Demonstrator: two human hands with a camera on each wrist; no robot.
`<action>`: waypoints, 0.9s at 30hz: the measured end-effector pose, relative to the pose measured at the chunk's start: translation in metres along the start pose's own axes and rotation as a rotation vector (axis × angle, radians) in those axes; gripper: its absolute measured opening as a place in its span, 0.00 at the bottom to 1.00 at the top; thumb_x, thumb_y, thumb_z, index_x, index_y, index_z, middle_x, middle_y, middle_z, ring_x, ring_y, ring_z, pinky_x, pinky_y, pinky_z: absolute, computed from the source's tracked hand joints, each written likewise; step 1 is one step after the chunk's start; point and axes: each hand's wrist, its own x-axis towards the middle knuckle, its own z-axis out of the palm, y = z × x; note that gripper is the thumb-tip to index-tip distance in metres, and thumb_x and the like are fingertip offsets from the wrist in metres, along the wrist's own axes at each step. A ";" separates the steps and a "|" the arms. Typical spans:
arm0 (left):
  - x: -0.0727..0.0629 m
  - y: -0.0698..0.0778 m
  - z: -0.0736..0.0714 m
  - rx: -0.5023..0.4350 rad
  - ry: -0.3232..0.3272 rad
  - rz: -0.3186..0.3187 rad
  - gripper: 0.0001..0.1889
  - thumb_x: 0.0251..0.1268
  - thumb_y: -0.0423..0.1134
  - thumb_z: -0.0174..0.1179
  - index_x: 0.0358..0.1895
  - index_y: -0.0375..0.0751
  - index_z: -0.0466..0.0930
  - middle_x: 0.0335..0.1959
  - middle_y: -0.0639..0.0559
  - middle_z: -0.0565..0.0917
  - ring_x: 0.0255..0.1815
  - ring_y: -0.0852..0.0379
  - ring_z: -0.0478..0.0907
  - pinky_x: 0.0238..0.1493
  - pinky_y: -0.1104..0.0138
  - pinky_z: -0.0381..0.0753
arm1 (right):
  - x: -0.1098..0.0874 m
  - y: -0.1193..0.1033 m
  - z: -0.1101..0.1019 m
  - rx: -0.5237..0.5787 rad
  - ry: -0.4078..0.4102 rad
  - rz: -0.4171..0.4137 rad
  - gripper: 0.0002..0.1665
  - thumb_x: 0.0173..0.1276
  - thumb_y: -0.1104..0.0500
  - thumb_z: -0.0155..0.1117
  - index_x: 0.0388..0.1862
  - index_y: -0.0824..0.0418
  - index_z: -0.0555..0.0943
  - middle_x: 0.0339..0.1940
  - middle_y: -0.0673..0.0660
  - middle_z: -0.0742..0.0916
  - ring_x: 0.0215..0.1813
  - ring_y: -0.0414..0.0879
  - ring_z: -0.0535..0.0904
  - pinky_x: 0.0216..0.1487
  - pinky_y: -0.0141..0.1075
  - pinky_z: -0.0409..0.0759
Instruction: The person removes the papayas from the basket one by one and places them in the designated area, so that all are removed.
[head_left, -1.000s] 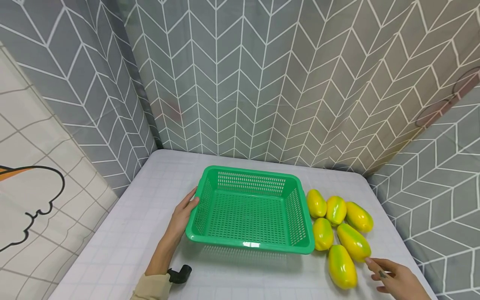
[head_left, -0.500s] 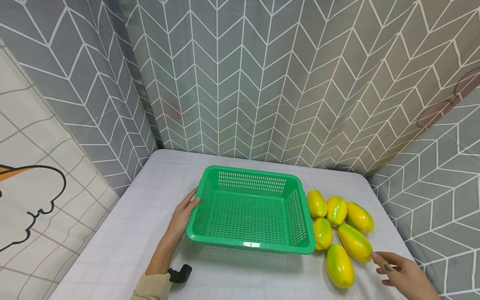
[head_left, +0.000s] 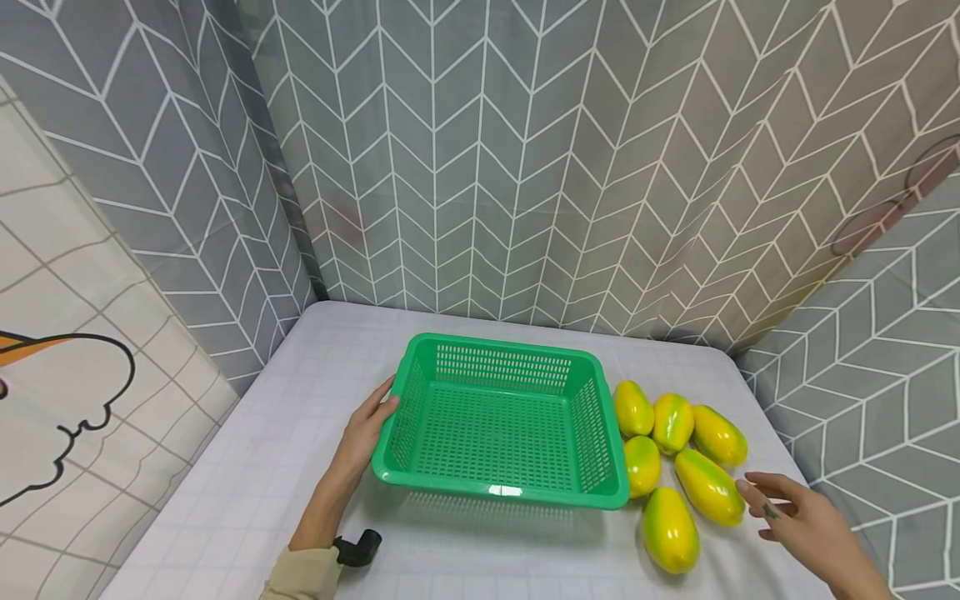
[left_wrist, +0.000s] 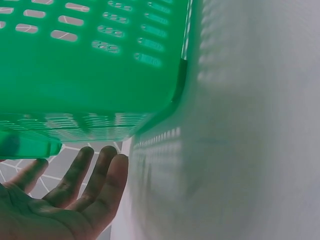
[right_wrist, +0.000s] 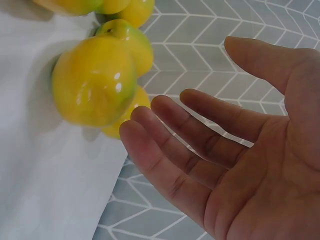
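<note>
A green plastic basket (head_left: pixel 495 492) with slotted sides and floor stands mid-table. My left hand (head_left: pixel 367 429) holds its left rim, the thumb over the edge. In the left wrist view, the other fingers (left_wrist: pixel 102 192) spread outside, below the rim. Several yellow-green papayas lie to the basket's right. My right hand (head_left: pixel 795 517) is held beside the nearest right papaya (head_left: pixel 708 487), thumb tip right at its end. The front papaya (head_left: pixel 670 531) lies a little left of that. In the right wrist view, the right palm (right_wrist: pixel 270 170) faces the papayas with loosely extended fingers and nothing in them.
Further back, a papaya (head_left: pixel 720 435) and another papaya (head_left: pixel 672 422) lie close together. A black wrist strap (head_left: pixel 358 548) is on the left forearm. The white-covered table (head_left: pixel 450 562) is bordered by a patterned grey curtain (head_left: pixel 510 167) behind and at both sides.
The front papaya has shifted left, away from the right hand. My right hand has moved slightly back and right, its fingers lifting. The left hand and basket stay put.
</note>
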 end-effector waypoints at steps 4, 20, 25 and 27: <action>0.000 0.001 -0.002 0.015 0.007 -0.003 0.34 0.86 0.58 0.47 0.86 0.51 0.55 0.86 0.39 0.60 0.88 0.35 0.54 0.83 0.35 0.61 | 0.004 -0.010 -0.001 -0.023 0.037 -0.065 0.48 0.83 0.34 0.51 0.77 0.75 0.66 0.71 0.78 0.79 0.49 0.49 0.91 0.41 0.34 0.90; 0.003 0.004 -0.010 0.134 0.041 -0.007 0.34 0.85 0.58 0.49 0.85 0.48 0.58 0.76 0.31 0.74 0.75 0.34 0.75 0.72 0.38 0.76 | 0.017 -0.045 -0.003 -0.092 0.110 -0.192 0.43 0.83 0.36 0.54 0.75 0.72 0.70 0.71 0.79 0.77 0.52 0.61 0.90 0.42 0.43 0.90; 0.004 0.007 -0.012 0.153 0.038 -0.009 0.34 0.85 0.57 0.50 0.85 0.48 0.58 0.77 0.31 0.73 0.77 0.32 0.71 0.73 0.34 0.73 | 0.020 -0.052 -0.003 -0.101 0.109 -0.187 0.44 0.83 0.34 0.53 0.75 0.71 0.70 0.71 0.78 0.77 0.55 0.64 0.89 0.47 0.51 0.91; 0.004 0.007 -0.012 0.157 0.037 -0.007 0.34 0.85 0.57 0.49 0.86 0.48 0.57 0.77 0.31 0.73 0.76 0.32 0.73 0.72 0.36 0.75 | 0.022 -0.054 -0.003 -0.107 0.103 -0.181 0.45 0.83 0.34 0.52 0.75 0.71 0.70 0.71 0.78 0.77 0.58 0.67 0.87 0.47 0.52 0.91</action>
